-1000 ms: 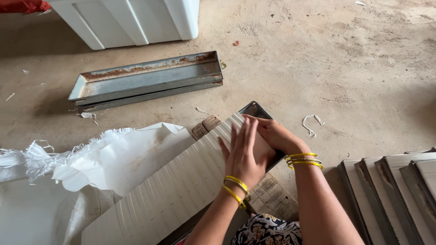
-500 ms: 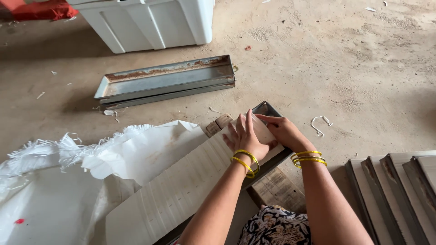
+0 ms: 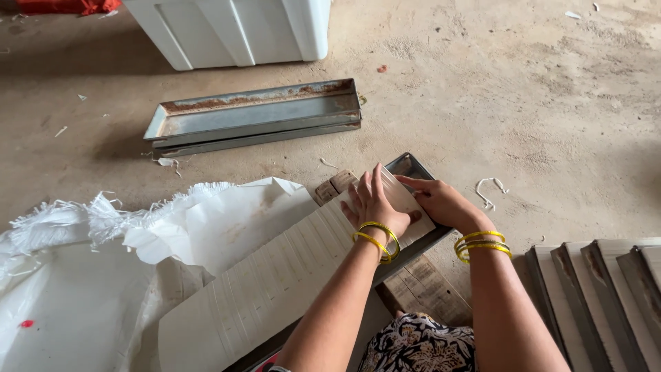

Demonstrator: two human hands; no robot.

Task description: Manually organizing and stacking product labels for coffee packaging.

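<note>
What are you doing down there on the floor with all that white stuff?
A person sits on the bare concrete floor and presses both hands onto the far end of a long, pale ridged slab that fills a narrow metal tray. The left hand lies flat on it, and the right hand touches it beside the tray's corner. Yellow bangles circle both wrists. A white woven sack lies crumpled to the left. An empty, rusty metal tray lies farther off.
</note>
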